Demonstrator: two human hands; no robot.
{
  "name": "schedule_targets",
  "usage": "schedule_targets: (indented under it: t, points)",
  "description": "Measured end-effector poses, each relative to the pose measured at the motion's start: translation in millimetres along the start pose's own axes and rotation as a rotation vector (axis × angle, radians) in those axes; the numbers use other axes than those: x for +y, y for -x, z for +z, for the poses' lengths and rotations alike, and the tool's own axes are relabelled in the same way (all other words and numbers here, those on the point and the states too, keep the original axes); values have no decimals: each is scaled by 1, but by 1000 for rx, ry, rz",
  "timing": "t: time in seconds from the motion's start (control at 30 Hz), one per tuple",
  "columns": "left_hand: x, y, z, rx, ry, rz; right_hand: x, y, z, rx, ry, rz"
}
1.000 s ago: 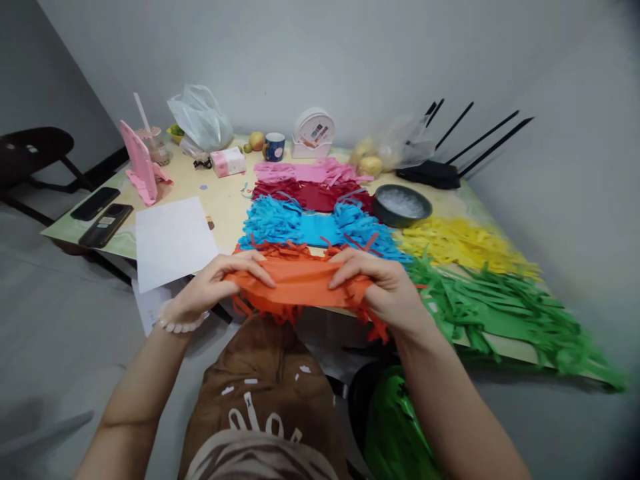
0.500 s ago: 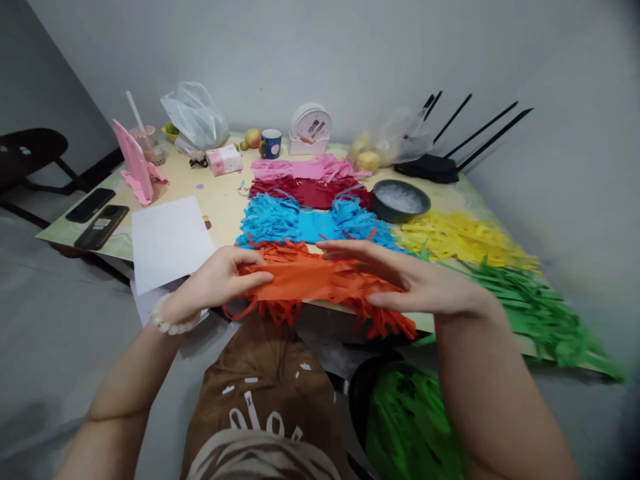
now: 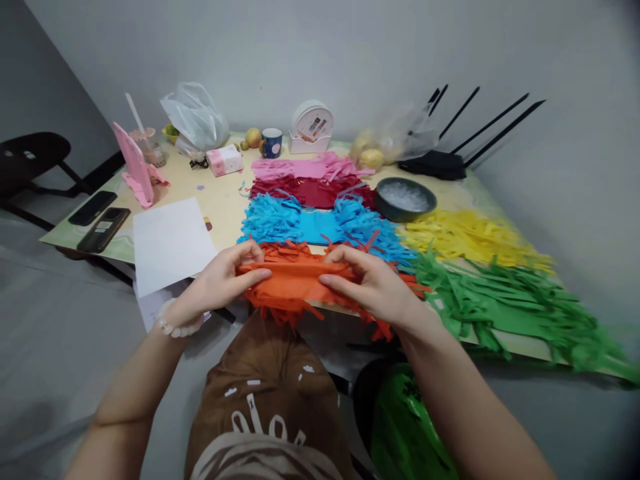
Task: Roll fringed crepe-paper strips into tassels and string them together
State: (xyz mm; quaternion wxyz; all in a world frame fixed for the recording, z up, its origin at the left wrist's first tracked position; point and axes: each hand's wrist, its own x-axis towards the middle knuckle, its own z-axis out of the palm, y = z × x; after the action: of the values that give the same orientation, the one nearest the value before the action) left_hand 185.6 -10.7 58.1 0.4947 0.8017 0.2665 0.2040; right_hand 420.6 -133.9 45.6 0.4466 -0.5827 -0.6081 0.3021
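An orange fringed paper sheet (image 3: 295,280) lies over the near edge of the table (image 3: 225,200), its cut strips hanging off the front. My left hand (image 3: 223,283) pinches its left end, thumb above and fingers along the fold. My right hand (image 3: 373,287) grips the right part, fingers pressed on the top of the sheet. Just behind it lies blue fringed paper (image 3: 315,227), then dark red fringed paper (image 3: 313,193) and pink fringed paper (image 3: 307,168).
Green fringed paper (image 3: 505,300) and yellow fringed paper (image 3: 470,237) cover the right side. A dark bowl (image 3: 404,199) stands mid-table. White sheets (image 3: 167,243), two phones (image 3: 103,217), a pink stand (image 3: 134,170), a mug (image 3: 273,143), bags and fruit sit left and back. A green bag (image 3: 405,427) is below.
Half a second ago my right hand lay flat and stretched over the orange sheet; now it has drawn back left and closed on the paper. My left hand has kept its pinch.
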Motion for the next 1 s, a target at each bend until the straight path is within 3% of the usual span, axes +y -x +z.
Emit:
schedule_targets:
  t: [0.17,0.37,0.6,0.83,1.0]
  points:
    - [-6,3,2,27,162,-23,6,8,6,111,-159,42]
    - [-18,6,3,45,291,85,16,11,6,143,-249,-86]
    - [-10,9,1,41,147,185,18,11,5,94,-156,-197]
    - [-14,10,16,220,-65,135,7,13,16,185,122,-189]
    - [-14,8,13,119,-268,156,3,16,20,194,250,-94]
